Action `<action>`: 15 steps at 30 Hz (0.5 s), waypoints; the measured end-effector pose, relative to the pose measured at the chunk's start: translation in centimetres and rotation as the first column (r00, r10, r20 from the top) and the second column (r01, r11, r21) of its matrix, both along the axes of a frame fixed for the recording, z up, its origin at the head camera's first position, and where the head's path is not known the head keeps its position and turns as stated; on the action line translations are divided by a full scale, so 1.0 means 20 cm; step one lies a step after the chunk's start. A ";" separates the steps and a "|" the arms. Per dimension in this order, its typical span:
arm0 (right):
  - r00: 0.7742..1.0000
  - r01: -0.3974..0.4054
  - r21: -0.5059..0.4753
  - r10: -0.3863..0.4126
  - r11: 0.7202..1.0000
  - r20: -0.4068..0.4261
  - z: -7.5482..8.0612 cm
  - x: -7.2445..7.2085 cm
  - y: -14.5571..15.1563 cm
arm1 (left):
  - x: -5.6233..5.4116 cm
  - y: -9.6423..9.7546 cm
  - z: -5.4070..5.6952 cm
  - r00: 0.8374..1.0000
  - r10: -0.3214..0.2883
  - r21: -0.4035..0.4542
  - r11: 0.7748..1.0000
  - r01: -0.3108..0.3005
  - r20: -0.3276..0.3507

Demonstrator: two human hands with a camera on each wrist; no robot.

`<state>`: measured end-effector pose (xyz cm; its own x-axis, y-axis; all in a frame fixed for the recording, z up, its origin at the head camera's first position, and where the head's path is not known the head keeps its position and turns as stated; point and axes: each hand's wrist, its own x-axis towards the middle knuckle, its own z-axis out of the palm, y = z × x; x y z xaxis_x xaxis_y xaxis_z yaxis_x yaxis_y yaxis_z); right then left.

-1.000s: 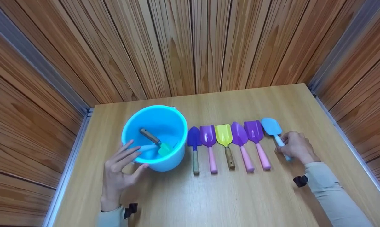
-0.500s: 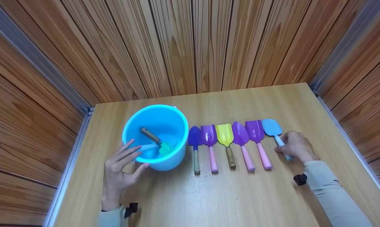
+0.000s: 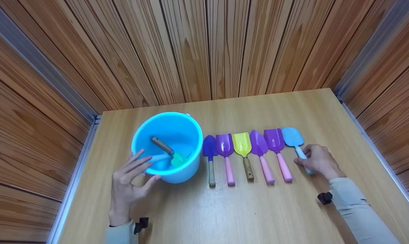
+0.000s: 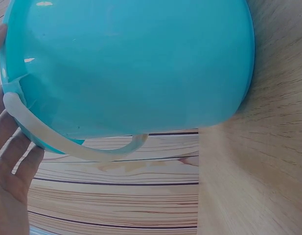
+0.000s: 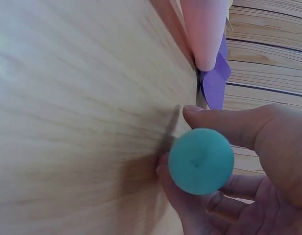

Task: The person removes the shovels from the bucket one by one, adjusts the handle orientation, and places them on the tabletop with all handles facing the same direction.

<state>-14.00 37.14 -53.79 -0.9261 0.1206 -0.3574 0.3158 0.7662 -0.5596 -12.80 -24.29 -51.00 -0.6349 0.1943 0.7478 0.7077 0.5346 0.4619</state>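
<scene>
A light blue toy shovel (image 3: 292,137) lies on the table at the right end of a row of toy shovels. My right hand (image 3: 321,162) holds its handle, with thumb and fingers on either side; the round teal handle end (image 5: 201,161) faces the right wrist camera. My left hand (image 3: 126,189) rests on the near left rim of a blue bucket (image 3: 180,176), fingers spread and fairly straight. Inside the bucket lie a small green shovel (image 3: 178,160) with a brown handle and a light blue handle (image 3: 159,158), partly hidden by the fingers.
Left of the light blue shovel lie purple shovels (image 3: 274,139) with pink handles, a yellow one (image 3: 241,144) and a dark blue one (image 3: 210,145) beside the bucket. A white bucket handle (image 4: 58,144) hangs down. Wooden panels (image 3: 204,51) enclose the table.
My right hand has shifted slightly toward the near side along the shovel handle. The shovel has barely moved, and my left hand stays on the bucket rim.
</scene>
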 end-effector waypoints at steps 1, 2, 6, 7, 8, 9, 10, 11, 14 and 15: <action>1.000 0.001 0.000 -0.001 1.000 -0.001 0.00 0.00 0.00 | 0.00 0.00 0.00 1.000 0.000 0.000 1.000 0.000 0.001; 1.000 -0.002 0.006 0.002 1.000 -0.007 0.00 0.01 0.00 | 0.00 0.00 0.00 1.000 -0.001 -0.003 1.000 0.001 0.000; 1.000 -0.012 0.035 0.013 0.999 -0.016 0.02 0.01 0.01 | 0.01 0.00 0.00 1.000 -0.001 -0.007 1.000 0.001 -0.003; 1.000 -0.012 0.044 0.013 0.999 -0.019 0.02 0.01 0.01 | 0.01 0.00 0.00 1.000 -0.001 -0.008 1.000 0.001 -0.003; 1.000 -0.011 0.054 0.013 0.998 -0.023 0.04 0.01 0.01 | 0.01 0.00 0.00 1.000 0.001 -0.009 1.000 -0.001 -0.002; 1.000 -0.009 0.058 0.010 0.998 -0.022 0.05 0.00 0.01 | 0.01 0.00 0.00 1.000 0.001 -0.008 1.000 -0.001 0.000; 1.000 -0.011 0.064 0.012 0.998 -0.027 0.06 0.00 0.01 | 0.01 0.00 0.00 1.000 0.001 -0.006 1.000 -0.001 0.000; 0.999 -0.013 0.065 0.015 0.998 -0.031 0.07 -0.01 0.01 | 0.01 0.00 0.00 1.000 0.001 -0.005 1.000 -0.001 0.000; 0.998 -0.025 0.061 0.028 0.998 -0.050 0.11 -0.03 0.00 | 0.00 0.00 0.00 1.000 -0.003 -0.003 1.000 0.003 -0.007; 0.998 -0.032 0.061 0.036 0.998 -0.057 0.12 -0.03 -0.01 | 0.00 0.00 0.00 1.000 -0.008 -0.002 1.000 0.008 -0.011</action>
<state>-14.66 37.02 -51.39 -0.9491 0.1083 -0.2958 0.2571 0.8090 -0.5286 -12.79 -24.22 -51.06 -0.6250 0.2009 0.7543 0.7169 0.5302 0.4528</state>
